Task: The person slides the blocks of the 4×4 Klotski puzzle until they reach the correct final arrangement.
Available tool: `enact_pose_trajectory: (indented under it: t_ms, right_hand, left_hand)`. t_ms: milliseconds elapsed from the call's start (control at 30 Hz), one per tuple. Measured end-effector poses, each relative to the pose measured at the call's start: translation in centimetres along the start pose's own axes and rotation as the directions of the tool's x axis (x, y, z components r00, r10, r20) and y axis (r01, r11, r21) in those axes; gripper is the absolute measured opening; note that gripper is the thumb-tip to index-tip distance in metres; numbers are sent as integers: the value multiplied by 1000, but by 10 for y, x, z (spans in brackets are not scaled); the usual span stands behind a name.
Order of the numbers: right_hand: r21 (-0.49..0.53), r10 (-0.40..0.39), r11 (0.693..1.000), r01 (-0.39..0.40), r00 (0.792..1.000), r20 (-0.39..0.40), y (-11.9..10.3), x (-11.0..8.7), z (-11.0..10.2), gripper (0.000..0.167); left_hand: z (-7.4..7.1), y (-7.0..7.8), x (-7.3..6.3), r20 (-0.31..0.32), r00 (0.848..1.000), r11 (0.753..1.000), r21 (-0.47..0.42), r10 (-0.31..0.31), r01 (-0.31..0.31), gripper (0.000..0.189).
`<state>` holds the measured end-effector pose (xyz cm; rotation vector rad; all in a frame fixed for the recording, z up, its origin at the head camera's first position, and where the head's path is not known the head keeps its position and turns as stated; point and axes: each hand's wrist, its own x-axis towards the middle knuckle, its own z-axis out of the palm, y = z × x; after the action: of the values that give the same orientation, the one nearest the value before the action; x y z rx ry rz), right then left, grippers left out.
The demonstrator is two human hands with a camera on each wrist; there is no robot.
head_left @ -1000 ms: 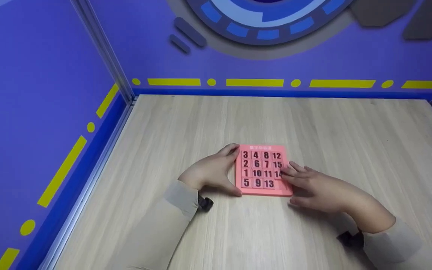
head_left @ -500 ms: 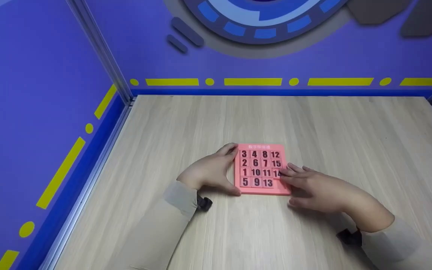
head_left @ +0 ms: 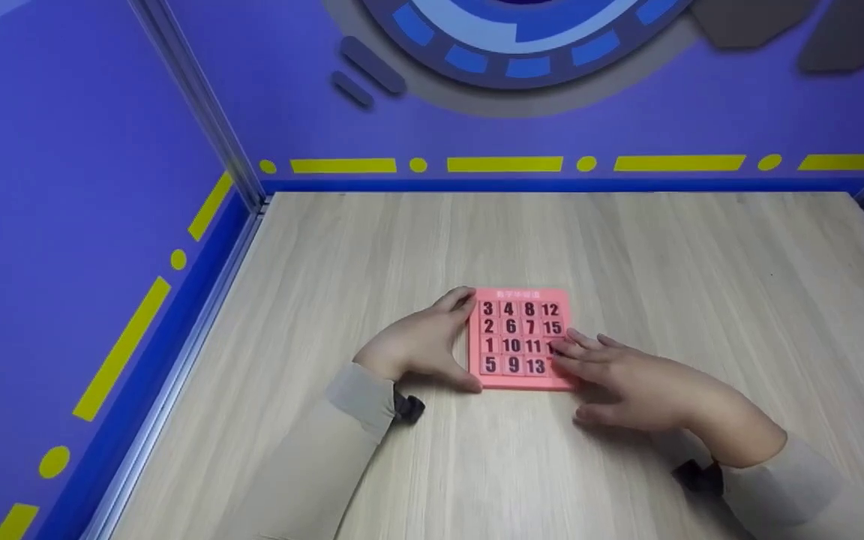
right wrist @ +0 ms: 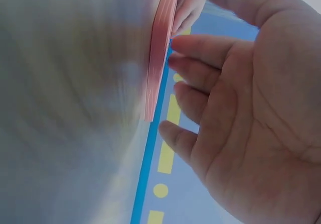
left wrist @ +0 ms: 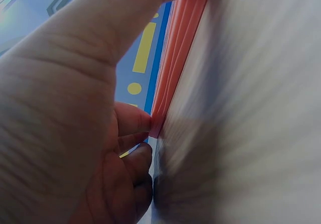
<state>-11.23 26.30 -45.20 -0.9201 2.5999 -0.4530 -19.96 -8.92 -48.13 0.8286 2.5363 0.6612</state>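
A pink sliding number puzzle [head_left: 518,295] lies flat on the table, its tiles bearing black numbers. My left hand [head_left: 418,341] holds the frame along its left side, thumb at the near corner and fingertips at the far one. In the left wrist view the puzzle's side edge [left wrist: 173,66] runs between thumb and fingers. From the right, my right hand [head_left: 642,386] reaches over the frame with fingers extended. Its fingertips rest on the tile at the right end of the third row and mostly hide that number. The 13 tile [head_left: 535,366] sits in the bottom row, left of a partly covered gap.
The light wood table [head_left: 372,240] extends around the puzzle. A blue-purple panel with yellow dashes [head_left: 505,164] rises along the back, and another panel [head_left: 87,187] stands on the left. Black straps [head_left: 408,406] sit at both sleeve cuffs.
My right fingertips have shifted slightly left over the puzzle, covering most of the 14 tile that showed before. My left hand keeps its hold on the frame.
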Motion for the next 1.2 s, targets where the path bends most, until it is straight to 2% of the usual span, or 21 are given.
enact_pose_trajectory:
  t_ms: [233, 367, 600, 767, 967, 1200]
  right_hand:
    - [3, -34, 999, 34, 999, 42, -7, 1, 4, 79]
    - [-1, -32, 999, 32, 999, 34, -5, 2, 5, 79]
    - [-15, -1, 1000, 0, 1000, -28, 0, 3, 4, 84]
    - [-9, 24, 1000, -24, 1000, -18, 0, 3, 3, 86]
    - [-14, 45, 999, -44, 999, 22, -7, 1, 2, 86]
    - [-76, -1, 997, 3, 1000, 17, -20, -5, -1, 82]
  left_hand:
    - [0, 0, 1, -3, 1000, 1000, 3, 2, -2, 151]
    - [0, 0, 0, -3, 1000, 1000, 9, 2, -2, 151]
    - [0, -1, 0, -15, 1000, 1000, -2, 13, -13, 150]
    - [0, -1, 1, -12, 1000, 1000, -8, 10, -10, 149]
    - [0, 0, -1, -9, 1000, 1000, -14, 3, -3, 150]
    - [1, 0, -1, -10, 1000, 1000, -3, 8, -8, 149]
